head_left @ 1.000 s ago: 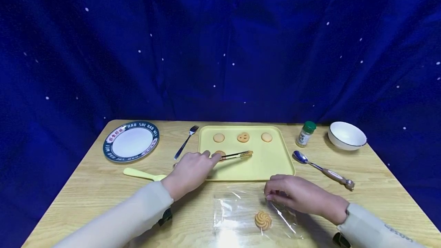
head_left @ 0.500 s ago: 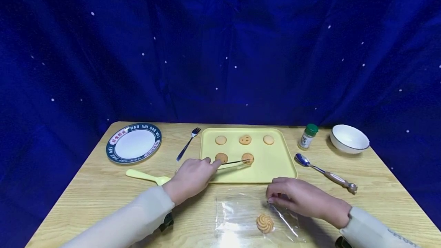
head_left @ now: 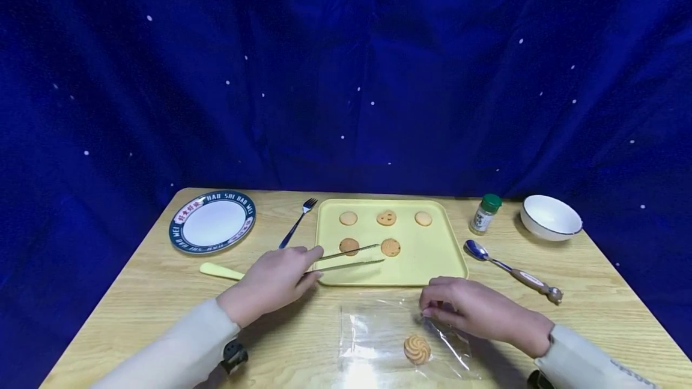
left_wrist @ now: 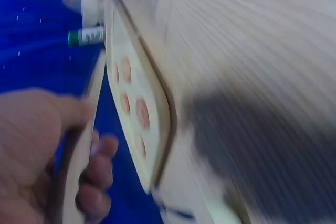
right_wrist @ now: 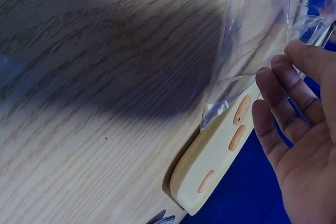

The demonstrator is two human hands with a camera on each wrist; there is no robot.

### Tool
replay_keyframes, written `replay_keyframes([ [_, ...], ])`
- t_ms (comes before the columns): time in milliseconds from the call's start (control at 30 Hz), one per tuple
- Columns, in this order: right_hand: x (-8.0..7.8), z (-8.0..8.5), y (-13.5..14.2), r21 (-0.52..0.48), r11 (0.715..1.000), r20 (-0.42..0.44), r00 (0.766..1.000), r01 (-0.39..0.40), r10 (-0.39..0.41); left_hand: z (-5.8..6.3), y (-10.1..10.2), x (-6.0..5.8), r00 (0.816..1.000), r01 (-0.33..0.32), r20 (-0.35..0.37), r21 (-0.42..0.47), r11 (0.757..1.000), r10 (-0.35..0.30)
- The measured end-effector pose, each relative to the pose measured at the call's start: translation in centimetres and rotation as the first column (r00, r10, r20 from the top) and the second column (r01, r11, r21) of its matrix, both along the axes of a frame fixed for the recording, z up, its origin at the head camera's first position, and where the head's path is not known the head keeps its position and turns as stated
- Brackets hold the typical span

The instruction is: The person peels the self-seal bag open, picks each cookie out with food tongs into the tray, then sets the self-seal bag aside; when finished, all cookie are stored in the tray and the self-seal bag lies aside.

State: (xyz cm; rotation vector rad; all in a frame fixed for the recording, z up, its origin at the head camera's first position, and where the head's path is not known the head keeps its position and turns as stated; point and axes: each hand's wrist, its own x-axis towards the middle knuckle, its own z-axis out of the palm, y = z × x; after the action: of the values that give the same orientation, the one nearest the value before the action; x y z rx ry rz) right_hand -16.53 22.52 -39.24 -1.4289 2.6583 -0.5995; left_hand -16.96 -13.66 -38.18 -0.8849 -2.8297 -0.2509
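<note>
My left hand point(head_left: 276, 281) holds a pair of tongs point(head_left: 351, 265) over the tray's front left. The two tong arms are spread apart with nothing between their tips. Just beyond the tips, a brown speckled cookie point(head_left: 390, 247) lies flat on the pale yellow tray point(head_left: 427, 266). Another brown cookie point(head_left: 348, 247) lies to its left, partly behind the upper tong arm. My right hand point(head_left: 470, 311) pinches the edge of a clear plastic bag point(head_left: 373, 323) between thumb and fingertips. A swirl cookie point(head_left: 417, 349) shows through the bag in front of the tray.
Three cookies, one of them holed point(head_left: 386, 217), line the tray's back. Left stand a blue-rimmed plate point(head_left: 212, 223), a fork point(head_left: 297, 224) and a yellow-handled utensil point(head_left: 220, 271). Right are a green-capped jar point(head_left: 483, 215), a spoon point(head_left: 513, 271) and a white bowl point(head_left: 550, 218).
The tongs have let go of the brown cookie, which now rests on the tray. Their arms have spread, and my left hand has drawn back to the left. My right hand stays put.
</note>
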Motion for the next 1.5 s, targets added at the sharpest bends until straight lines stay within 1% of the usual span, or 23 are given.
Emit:
replay_keyframes([
  [67,0.0,0.1,0.0,0.002,1.0,0.014,1.0,0.011,-0.011,0.5,-1.5,0.5,0.996,0.005,0.083,0.031,1.0,-0.008],
  [133,0.1,0.2,0.0,0.004,1.0,0.027,1.0,0.016,-0.016,1.0,-3.1,1.0,0.985,0.017,0.167,0.068,0.998,-0.028],
  [200,0.1,0.3,0.1,0.004,1.0,0.035,0.999,0.015,-0.016,1.5,-4.6,1.3,0.966,0.029,0.252,0.112,0.993,-0.056],
  [300,0.0,0.3,0.0,0.004,1.0,0.033,0.999,0.013,-0.013,2.2,-6.8,1.7,0.93,0.062,0.343,0.202,0.977,-0.129],
  [400,0.0,0.3,-0.1,0.003,1.0,0.032,0.999,0.019,-0.019,2.9,-8.6,2.1,0.895,0.075,0.402,0.296,0.952,-0.196],
  [467,-0.1,0.2,-0.1,0.002,1.0,0.032,0.999,0.024,-0.024,3.1,-9.3,2.4,0.875,0.076,0.428,0.339,0.938,-0.226],
  [500,-0.1,0.2,-0.2,0.0,1.0,0.029,0.999,0.022,-0.022,3.1,-9.5,2.6,0.869,0.085,0.433,0.351,0.933,-0.242],
  [600,0.0,0.2,-0.2,-0.004,1.0,0.033,0.999,0.019,-0.019,2.6,-9.3,3.0,0.839,0.111,0.464,0.363,0.925,-0.283],
  [667,0.0,0.2,-0.2,-0.007,1.0,0.038,0.999,0.018,-0.018,2.1,-8.8,3.3,0.831,0.143,0.465,0.353,0.925,-0.306],
  [700,0.1,0.2,-0.2,-0.007,1.0,0.042,0.999,0.019,-0.018,1.8,-8.5,3.4,0.831,0.155,0.461,0.343,0.927,-0.31],
  [767,0.2,0.2,-0.2,-0.007,1.0,0.053,0.998,0.021,-0.021,1.2,-7.7,3.8,0.835,0.158,0.462,0.317,0.935,-0.298],
  [800,0.2,0.2,-0.3,-0.008,1.0,0.056,0.998,0.021,-0.021,1.0,-7.2,3.9,0.841,0.161,0.455,0.306,0.938,-0.293],
  [900,0.1,0.2,-0.3,-0.009,1.0,0.054,0.998,0.023,-0.022,0.3,-5.8,4.3,0.863,0.145,0.439,0.259,0.955,-0.25],
  [1000,0.1,0.2,-0.4,-0.015,1.0,0.046,0.999,0.017,-0.017,-0.5,-4.5,4.5,0.878,0.133,0.425,0.224,0.965,-0.22],
  [1067,0.0,0.2,-0.4,-0.019,1.0,0.044,0.999,0.016,-0.015,-0.9,-3.6,4.4,0.88,0.139,0.421,0.212,0.967,-0.219],
  [1167,0.0,0.3,-0.5,-0.018,1.0,0.05,0.999,0.014,-0.014,-1.4,-2.4,4.4,0.876,0.167,0.416,0.212,0.963,-0.244],
  [1267,0.0,0.3,-0.5,-0.009,1.0,0.062,0.998,0.022,-0.021,-1.5,-1.2,4.3,0.871,0.2,0.409,0.212,0.957,-0.273],
  [1367,0.0,0.4,-0.5,-0.007,1.0,0.067,0.998,0.019,-0.019,-1.6,0.0,4.2,0.874,0.224,0.391,0.2,0.954,-0.288],
  [1500,0.0,0.3,-0.4,-0.014,1.0,0.058,0.998,0.012,-0.012,-1.6,1.3,4.0,0.884,0.249,0.365,0.164,0.954,-0.293],
])
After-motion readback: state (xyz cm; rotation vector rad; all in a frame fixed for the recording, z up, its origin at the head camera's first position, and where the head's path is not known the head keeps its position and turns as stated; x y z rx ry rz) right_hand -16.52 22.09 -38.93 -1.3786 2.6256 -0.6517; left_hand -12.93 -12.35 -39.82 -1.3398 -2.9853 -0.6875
